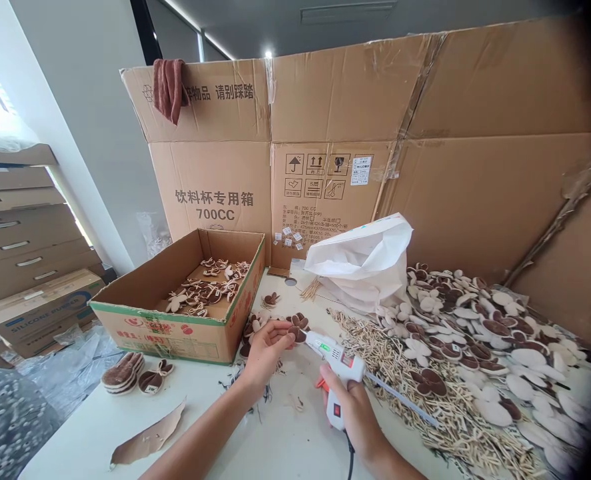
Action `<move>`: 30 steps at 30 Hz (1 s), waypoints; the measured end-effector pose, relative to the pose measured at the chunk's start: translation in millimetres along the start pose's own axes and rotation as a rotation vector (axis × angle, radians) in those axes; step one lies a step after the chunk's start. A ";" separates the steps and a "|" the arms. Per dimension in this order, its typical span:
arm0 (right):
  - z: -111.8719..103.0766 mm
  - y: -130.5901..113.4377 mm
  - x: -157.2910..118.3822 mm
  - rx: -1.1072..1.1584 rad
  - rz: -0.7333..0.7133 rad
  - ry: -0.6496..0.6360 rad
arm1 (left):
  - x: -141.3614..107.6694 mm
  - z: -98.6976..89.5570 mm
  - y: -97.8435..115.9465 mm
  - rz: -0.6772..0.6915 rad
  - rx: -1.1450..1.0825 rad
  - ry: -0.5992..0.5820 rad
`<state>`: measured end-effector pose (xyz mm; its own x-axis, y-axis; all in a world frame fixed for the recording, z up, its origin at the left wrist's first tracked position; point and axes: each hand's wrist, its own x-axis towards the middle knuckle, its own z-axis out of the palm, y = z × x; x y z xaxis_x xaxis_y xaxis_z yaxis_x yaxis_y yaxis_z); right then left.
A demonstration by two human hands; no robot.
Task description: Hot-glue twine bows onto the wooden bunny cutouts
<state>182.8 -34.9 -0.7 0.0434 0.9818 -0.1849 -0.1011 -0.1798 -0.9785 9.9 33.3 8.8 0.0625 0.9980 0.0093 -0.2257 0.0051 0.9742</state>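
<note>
My left hand (269, 347) pinches a small brown fabric piece with rounded lobes (299, 323) between thumb and fingertips. My right hand (356, 408) is wrapped round the handle of a white hot glue gun (344, 363) with an orange trigger. The gun's nozzle points left and reaches the brown piece; whether it touches cannot be made out. A translucent glue stick (402, 399) sticks out of the gun's back, and its black cord (350, 460) runs down toward me. More brown and cream pieces (259, 325) lie just behind my left hand, partly hidden by it.
An open cardboard box (175, 337) with finished-looking pieces stands at the left. Short beige strips (415, 400) and a heap of brown and cream fabric shapes (475, 333) cover the right side. Behind are a white bag (365, 260) and tall cardboard walls (325, 100). Torn cardboard (150, 437) lies front left.
</note>
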 end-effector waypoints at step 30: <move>-0.6 -2.7 -1.0 0.020 -0.005 0.039 | 0.0 0.1 2.5 -0.015 -0.020 -0.010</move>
<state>183.6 -35.4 2.1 0.0831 0.9794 -0.1840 -0.1206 -0.1734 -0.9774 9.4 33.3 11.3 0.0753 0.9972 -0.0028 -0.2439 0.0211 0.9696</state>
